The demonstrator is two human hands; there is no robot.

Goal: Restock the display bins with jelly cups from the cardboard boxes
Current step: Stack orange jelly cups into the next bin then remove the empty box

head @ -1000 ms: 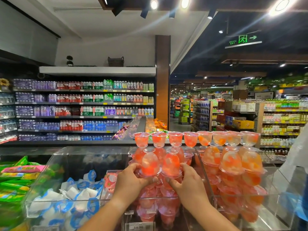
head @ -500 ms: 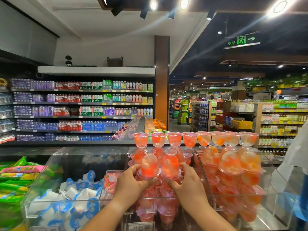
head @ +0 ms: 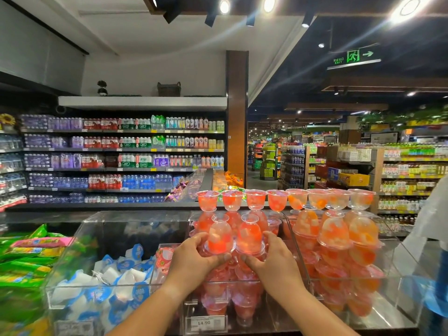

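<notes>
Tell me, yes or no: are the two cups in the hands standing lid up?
No. Both cups sit upside down, lids at the bottom, held between the left hand and right hand.

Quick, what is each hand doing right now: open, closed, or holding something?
Left hand: grips the left upside-down jelly cup at its rim.
Right hand: grips the right upside-down jelly cup at its rim.

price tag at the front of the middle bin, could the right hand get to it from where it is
Probably yes. The price tag sits on the bin's outer front face with nothing before it, but the right hand is busy gripping a jelly cup and must let go first.
</notes>
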